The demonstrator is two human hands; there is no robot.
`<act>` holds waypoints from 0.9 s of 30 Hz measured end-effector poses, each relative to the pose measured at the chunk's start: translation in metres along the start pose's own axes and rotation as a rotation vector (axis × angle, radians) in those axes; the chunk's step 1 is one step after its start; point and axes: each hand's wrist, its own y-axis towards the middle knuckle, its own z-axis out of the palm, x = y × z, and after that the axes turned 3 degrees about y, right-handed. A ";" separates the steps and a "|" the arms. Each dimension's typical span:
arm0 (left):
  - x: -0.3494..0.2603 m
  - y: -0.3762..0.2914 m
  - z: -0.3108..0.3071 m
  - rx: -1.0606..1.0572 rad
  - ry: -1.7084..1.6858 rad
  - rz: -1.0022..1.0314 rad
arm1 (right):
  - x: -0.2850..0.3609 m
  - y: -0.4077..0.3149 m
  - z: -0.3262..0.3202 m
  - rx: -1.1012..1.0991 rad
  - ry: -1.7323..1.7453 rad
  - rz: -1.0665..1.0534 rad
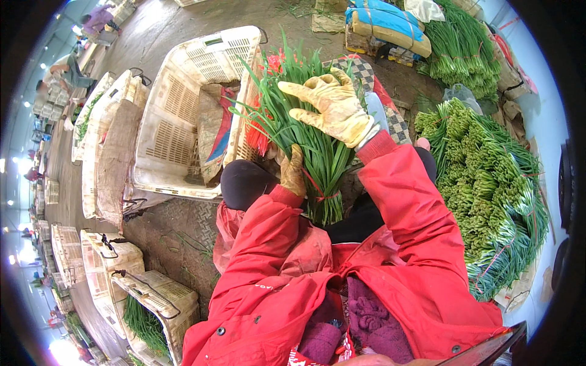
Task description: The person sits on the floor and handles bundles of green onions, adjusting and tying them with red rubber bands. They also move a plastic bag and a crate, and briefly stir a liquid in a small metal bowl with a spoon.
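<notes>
Upright before me stands a bunch of long green leafy vegetables, like garlic chives point(320, 160), with a red tie around its lower part. My left hand point(293, 171), in a stained glove, grips the bunch at its left side. My right hand point(327, 107), in a pale yellow glove, is spread over the leaves on the upper right, fingers apart; whether it touches them I cannot tell. Red plastic ties point(257, 123) hang in a bundle behind and left of the bunch, at the crate's side.
A large white plastic crate point(160, 114) holds a folded sack at my left. More crates point(155, 293) stand at lower left, one with greens. Big piles of tied green bunches point(485, 196) lie at right. A blue-covered stack point(389, 23) is ahead. Other people point(98, 20) work far left.
</notes>
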 end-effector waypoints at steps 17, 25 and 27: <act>0.001 -0.002 0.000 -0.005 0.115 0.038 | 0.005 0.023 0.006 0.199 0.026 0.080; 0.006 0.000 -0.001 -0.026 0.144 0.058 | 0.006 0.020 0.008 0.239 0.004 0.163; 0.004 -0.001 0.000 -0.024 0.149 0.060 | 0.007 0.021 0.010 0.267 -0.015 0.149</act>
